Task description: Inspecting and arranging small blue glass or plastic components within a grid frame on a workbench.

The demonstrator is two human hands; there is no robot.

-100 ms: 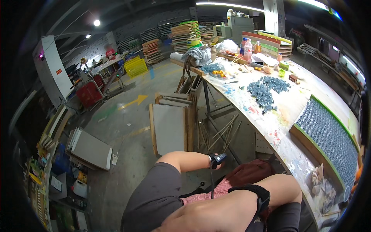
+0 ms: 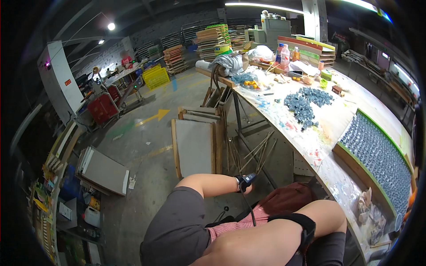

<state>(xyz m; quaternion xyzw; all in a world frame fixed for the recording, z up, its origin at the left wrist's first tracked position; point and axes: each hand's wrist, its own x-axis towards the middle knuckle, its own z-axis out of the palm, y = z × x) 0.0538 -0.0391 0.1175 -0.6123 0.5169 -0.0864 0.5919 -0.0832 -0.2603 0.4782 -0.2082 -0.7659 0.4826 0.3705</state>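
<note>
My left hand point(image 2: 249, 189) is in front of my body, mostly hidden beyond a small black device point(image 2: 246, 180) strapped at the wrist. Its fingers cannot be made out. From the device a thin dark cable point(image 2: 250, 208) hangs down over pink checked cloth point(image 2: 224, 229). Very close to the camera, my right hand point(image 2: 237, 246) reaches across the lower edge, a black strap point(image 2: 306, 230) behind it around the wrist. Its fingers fall outside the picture, so what it holds, if anything, is hidden. Beside my left hand lies dark red fabric point(image 2: 287, 198).
A paint-stained worktable point(image 2: 328, 170) stands to my right. On it are a heap of blue-grey small pieces point(image 2: 306, 104) and a green-edged tray point(image 2: 355, 166) of similar pieces in rows. Framed boards point(image 2: 194, 146) lean beside thin sticks point(image 2: 259, 153). Far off, a person point(image 2: 126, 59) is at another table.
My left wrist has shifted slightly left and up, and its cable now curves farther right. My right hand has slid lower, so less of it shows.
</note>
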